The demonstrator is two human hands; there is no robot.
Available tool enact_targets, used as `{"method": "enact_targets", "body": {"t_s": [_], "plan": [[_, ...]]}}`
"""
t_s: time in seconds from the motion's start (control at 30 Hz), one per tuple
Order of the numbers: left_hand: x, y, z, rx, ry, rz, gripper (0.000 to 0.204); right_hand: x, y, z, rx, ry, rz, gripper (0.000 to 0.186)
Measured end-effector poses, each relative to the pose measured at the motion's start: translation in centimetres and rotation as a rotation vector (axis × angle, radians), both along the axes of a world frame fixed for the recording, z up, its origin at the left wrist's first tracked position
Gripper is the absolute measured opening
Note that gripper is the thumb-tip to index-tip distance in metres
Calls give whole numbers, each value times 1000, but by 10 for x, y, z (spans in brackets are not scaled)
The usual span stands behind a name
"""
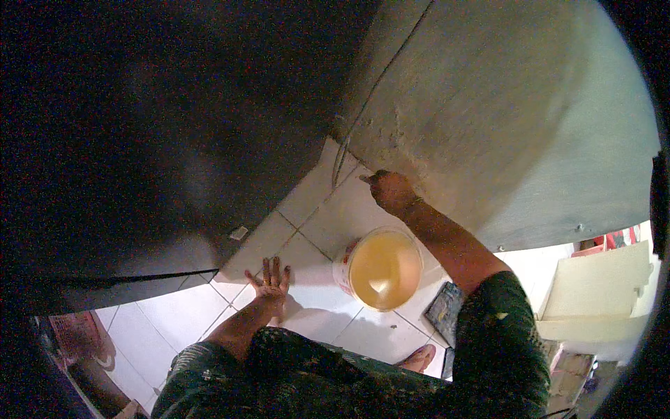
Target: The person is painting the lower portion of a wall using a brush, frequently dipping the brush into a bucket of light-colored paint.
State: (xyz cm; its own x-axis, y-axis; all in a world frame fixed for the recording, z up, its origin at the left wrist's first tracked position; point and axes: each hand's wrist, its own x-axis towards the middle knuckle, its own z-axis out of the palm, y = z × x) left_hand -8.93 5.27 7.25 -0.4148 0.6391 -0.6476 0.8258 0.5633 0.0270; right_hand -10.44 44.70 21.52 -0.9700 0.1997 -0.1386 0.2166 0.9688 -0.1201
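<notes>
While the right hand (391,190) is closed in a tight grip around a small tool, too little of which shows to name it, it presses low against the rough plastered wall (488,119), just above where the wall meets the floor. Judging by the surface, the patch around the hand looks lumpy and unfinished, while the wall higher up appears smoother; how much is left I cannot tell. Just below the forearm, a round white plastic bucket (380,269) stands on the glossy white floor tiles (314,307), holding a pale yellowish, creamy liquid with its surface well up the wall. Spread flat and wide, gripping nothing, the left hand (271,281) rests on the tiles as a prop. A dark flat panel (139,140) leans at the left.
</notes>
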Motion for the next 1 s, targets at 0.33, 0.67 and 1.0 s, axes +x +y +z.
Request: {"method": "enact_targets", "body": {"t_s": [0.33,0.67,1.0], "plan": [[9,-12,-39,31,151,14,141,-15,57,173,204,588,-27,23],[0,2,-10,30,70,44,116,-1,16,69,64,294,8,13],[10,-16,-44,328,475,-68,160,-17,86,-40,199,143,51,21]]}}
